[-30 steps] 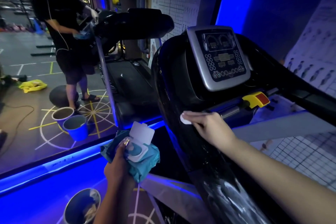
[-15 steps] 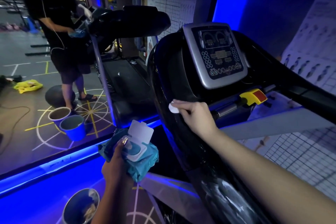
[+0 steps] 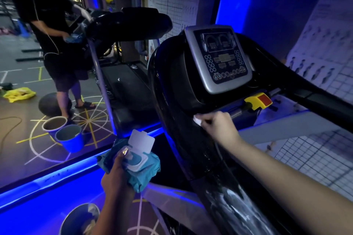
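1. Right hand (image 3: 215, 128) pinches a white wipe (image 3: 197, 120) with curled fingers, pressing it on the treadmill's black shroud (image 3: 172, 89) just below the control panel (image 3: 219, 57)
2. Left hand (image 3: 116, 175) grips a teal wipe pack (image 3: 141, 164), flap lid up
3. Wet streaks on the rail (image 3: 235, 206) under the right forearm suggest that stretch is done; the panel above probably remains
4. Panel lettering is too blurred to read

Left: two blue buckets (image 3: 71, 144), black ball (image 3: 47, 105), yellow bag (image 3: 19, 94).
Behind: person in black (image 3: 50, 25) at second treadmill (image 3: 129, 23).
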`<state>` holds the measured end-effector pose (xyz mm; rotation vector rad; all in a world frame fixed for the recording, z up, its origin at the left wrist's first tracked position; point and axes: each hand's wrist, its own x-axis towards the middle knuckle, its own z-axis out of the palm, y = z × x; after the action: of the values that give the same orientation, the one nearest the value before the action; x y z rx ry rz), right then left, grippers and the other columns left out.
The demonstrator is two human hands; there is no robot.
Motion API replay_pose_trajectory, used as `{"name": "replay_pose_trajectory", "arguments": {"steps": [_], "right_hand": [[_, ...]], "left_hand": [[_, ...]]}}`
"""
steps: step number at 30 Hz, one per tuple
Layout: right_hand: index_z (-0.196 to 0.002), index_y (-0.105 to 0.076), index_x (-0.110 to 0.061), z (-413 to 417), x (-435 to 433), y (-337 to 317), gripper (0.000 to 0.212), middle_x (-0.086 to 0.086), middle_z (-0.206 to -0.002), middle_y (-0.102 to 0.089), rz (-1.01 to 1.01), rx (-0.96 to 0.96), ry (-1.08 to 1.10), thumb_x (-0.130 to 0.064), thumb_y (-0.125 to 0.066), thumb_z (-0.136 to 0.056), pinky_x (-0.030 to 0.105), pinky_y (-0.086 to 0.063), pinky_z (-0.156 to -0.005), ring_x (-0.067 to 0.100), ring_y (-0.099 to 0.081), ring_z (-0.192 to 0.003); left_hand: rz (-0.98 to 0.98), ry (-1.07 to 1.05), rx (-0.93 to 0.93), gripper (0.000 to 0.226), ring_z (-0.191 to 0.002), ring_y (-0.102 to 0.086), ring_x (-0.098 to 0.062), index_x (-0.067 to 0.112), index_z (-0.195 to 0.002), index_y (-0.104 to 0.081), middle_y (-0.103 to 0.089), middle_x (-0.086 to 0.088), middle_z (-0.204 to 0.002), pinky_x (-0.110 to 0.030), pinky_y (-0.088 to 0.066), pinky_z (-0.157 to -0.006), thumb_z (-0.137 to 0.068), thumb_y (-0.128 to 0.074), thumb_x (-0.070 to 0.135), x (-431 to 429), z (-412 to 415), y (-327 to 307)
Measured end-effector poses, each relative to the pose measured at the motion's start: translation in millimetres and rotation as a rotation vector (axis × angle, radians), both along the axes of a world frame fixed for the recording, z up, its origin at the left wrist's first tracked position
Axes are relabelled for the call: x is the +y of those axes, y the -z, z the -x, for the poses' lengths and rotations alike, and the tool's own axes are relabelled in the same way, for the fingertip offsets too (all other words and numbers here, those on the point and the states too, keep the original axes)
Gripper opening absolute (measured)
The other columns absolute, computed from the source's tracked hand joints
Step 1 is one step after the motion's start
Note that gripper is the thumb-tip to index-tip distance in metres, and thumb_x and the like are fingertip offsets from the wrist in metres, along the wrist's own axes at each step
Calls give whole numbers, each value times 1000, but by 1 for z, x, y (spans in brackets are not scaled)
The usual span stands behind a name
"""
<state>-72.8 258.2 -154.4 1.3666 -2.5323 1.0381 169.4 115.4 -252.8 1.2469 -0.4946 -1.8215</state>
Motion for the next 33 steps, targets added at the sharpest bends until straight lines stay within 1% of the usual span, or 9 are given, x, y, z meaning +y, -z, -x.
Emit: {"name": "replay_pose_trajectory", "arguments": {"steps": [3,8,14,17,20,23,25,29,33], "right_hand": [[-107,-80,-22,-22,-16,-4,27,-8,-112,-75,90,-24,-82,-5,-67,-90,3,-41,-97,0,-65,-110],[-103,-81,-21,-49,43,12,31,-12,-117,-73,48,159,-353,0,-69,-83,9,-43,-101,-17,-52,-117],[-97,-80,-28,-50,90,11,8,-13,-98,-76,-110,75,-108,-28,-74,-92,5,-43,-70,-9,-66,-93],[-93,-78,-20,-43,69,12,23,8,-86,-73,-152,113,9,-38,-65,-97,24,-47,-68,12,-69,-92],[-99,-76,-23,-51,50,14,14,7,-95,-75,-137,102,68,-32,-65,-97,34,-53,-79,26,-70,-96],[-101,-76,-31,-70,55,13,16,-10,-110,-75,-74,121,-3,-21,-72,-89,27,-54,-90,12,-67,-105],[-94,-78,-30,-81,64,12,24,-18,-112,-73,-98,163,-62,-9,-75,-82,8,-44,-91,3,-66,-106],[-89,-82,-27,-104,68,-6,26,-22,-99,-75,-34,-68,13,-4,-72,-83,0,-42,-83,-11,-66,-96],[-85,-80,-28,-149,54,-20,28,-12,-69,-73,144,-371,109,-2,-67,-83,10,-45,-67,-6,-63,-65]], "left_hand": [[11,4,-11,46,-85,-73,-25,6,-117,-69,-76,-11,-103,-37,-57,-74,-82,-89,29,1,4,-3],[3,32,-31,40,-78,-71,-21,7,-115,-67,-75,-10,-101,-29,-55,-55,-86,-87,27,6,9,-8],[-37,50,-33,44,-78,-69,-20,6,-124,-66,-72,-6,-96,-23,-51,-36,-87,-86,22,20,12,-3],[-47,68,-34,48,-81,-71,-22,5,-125,-65,-74,-11,-108,-29,-55,-44,-86,-87,23,26,11,-1],[-70,88,-31,53,-87,-71,-27,3,-128,-64,-72,-12,-115,-33,-56,-53,-86,-87,25,29,8,2],[-73,108,-5,57,-95,-72,-31,6,-130,-63,-72,-12,-113,-39,-59,-65,-85,-89,28,30,-1,3],[-78,135,-4,46,-89,-72,-29,8,-123,-66,-73,-9,-103,-40,-59,-69,-86,-88,26,31,-7,2],[-81,174,47,16,-80,-71,-25,13,-100,-67,-73,-7,-97,-32,-55,-39,-93,-81,18,32,-12,-3],[-58,231,46,33,-85,-73,-27,7,-123,-68,-75,-14,-110,-34,-58,-42,-95,-79,18,23,-24,-8]]}}
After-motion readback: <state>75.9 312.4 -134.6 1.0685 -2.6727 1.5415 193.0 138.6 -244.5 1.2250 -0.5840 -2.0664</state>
